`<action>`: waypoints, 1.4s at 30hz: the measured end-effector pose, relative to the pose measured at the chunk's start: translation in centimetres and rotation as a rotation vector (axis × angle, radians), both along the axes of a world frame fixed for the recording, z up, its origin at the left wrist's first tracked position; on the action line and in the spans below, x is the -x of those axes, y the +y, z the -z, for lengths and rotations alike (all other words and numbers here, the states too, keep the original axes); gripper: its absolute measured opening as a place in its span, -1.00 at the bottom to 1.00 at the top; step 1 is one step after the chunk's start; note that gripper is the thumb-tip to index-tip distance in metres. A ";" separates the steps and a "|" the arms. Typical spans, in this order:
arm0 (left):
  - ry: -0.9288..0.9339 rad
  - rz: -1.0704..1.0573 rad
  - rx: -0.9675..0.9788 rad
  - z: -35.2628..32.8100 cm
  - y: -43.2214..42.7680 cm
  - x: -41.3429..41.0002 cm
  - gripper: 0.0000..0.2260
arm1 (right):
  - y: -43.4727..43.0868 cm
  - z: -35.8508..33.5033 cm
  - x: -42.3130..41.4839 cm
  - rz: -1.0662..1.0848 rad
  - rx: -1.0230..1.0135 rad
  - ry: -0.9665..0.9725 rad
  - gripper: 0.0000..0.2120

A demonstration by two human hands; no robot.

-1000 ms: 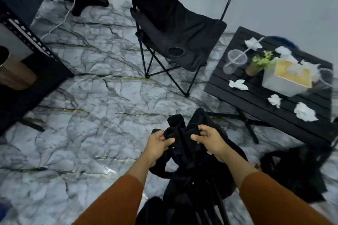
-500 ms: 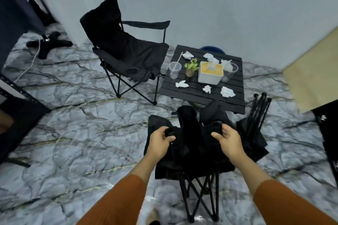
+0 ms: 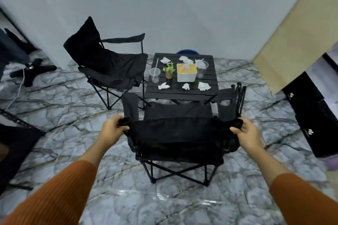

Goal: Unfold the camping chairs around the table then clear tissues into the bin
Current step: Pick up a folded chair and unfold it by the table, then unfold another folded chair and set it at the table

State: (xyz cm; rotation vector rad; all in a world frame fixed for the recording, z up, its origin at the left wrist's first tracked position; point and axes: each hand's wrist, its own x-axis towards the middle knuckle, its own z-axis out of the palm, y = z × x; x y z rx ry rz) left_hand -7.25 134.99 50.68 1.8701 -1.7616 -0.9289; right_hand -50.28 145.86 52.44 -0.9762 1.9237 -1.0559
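A black camping chair stands spread wide in front of me, facing the low black table. My left hand grips the left top corner of its backrest and my right hand grips the right top corner. A second black chair stands unfolded left of the table. A third, folded chair leans by the table's right front corner. Several crumpled white tissues lie on the table, such as the front right tissue. A blue bin shows just behind the table.
On the table stand a tissue box, a small potted plant, a plastic cup with a straw and another cup. Black boxes lie on the right. A black stand base and cable sit far left.
My hands have pulled apart, spreading the bunched chair from a narrow bundle to its full width. My view has lifted to take in the table and the wall.
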 end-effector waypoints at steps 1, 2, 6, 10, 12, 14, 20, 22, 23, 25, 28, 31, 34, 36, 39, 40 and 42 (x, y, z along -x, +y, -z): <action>-0.020 0.023 -0.005 0.6 0.8 -0.1 -0.86 | 1.1 0.8 -0.2 -0.010 -0.034 0.013 -0.86; -0.053 0.050 -0.018 1.1 1.6 -0.3 -0.86 | 2.3 1.8 -0.4 -0.021 -0.074 0.042 -0.81; -0.170 0.137 -0.085 3.2 4.9 -1.4 -0.73 | 7.1 6.3 -1.6 -0.089 -0.195 0.201 -0.63; -0.231 0.161 -0.128 4.9 7.9 -2.9 -0.75 | 10.9 8.4 -3.8 -0.142 -0.232 0.324 -0.59; -0.218 0.160 -0.110 4.9 8.6 -3.1 -0.82 | 11.2 8.3 -4.3 -0.102 -0.241 0.349 -0.59; -0.221 0.175 -0.078 4.6 8.8 -2.9 -0.80 | 11.2 8.2 -4.9 -0.075 -0.256 0.398 -0.69; -0.286 0.190 -0.132 3.6 9.3 -2.3 -0.74 | 11.8 7.0 -6.0 -0.161 -0.372 0.458 -0.57; -0.289 0.231 -0.157 2.8 9.3 -1.8 -0.70 | 11.9 6.2 -6.0 -0.202 -0.401 0.458 -0.50; -0.283 0.254 -0.168 2.3 9.2 -1.5 -0.69 | 11.8 5.7 -6.0 -0.213 -0.414 0.455 -0.48; -0.285 0.314 -0.209 1.1 8.8 -0.3 -0.62 | 11.5 4.6 -6.0 -0.226 -0.416 0.464 -0.47; -0.361 0.438 -0.194 -0.5 7.8 3.4 -0.54 | 10.6 2.5 -6.4 -0.228 -0.368 0.475 -0.47; -0.400 0.542 -0.081 -1.8 7.5 9.4 -0.54 | 9.9 0.2 -6.7 -0.228 -0.323 0.472 -0.48; -0.428 0.660 0.010 -3.3 8.8 16.0 -0.55 | 10.4 -1.3 -5.8 -0.208 -0.307 0.535 -0.45; -0.463 0.748 0.063 -4.2 10.0 19.9 -0.55 | 11.3 -2.2 -4.7 -0.190 -0.334 0.610 -0.41; -0.529 0.874 0.085 -4.9 12.0 24.6 -0.53 | 13.1 -3.2 -2.8 -0.126 -0.385 0.660 -0.37; -0.548 0.908 0.073 -5.0 12.7 25.9 -0.51 | 13.8 -3.3 -2.1 -0.104 -0.399 0.659 -0.36; -0.576 0.968 0.049 -5.1 13.8 28.6 -0.48 | 15.1 -3.2 -0.6 -0.063 -0.426 0.649 -0.34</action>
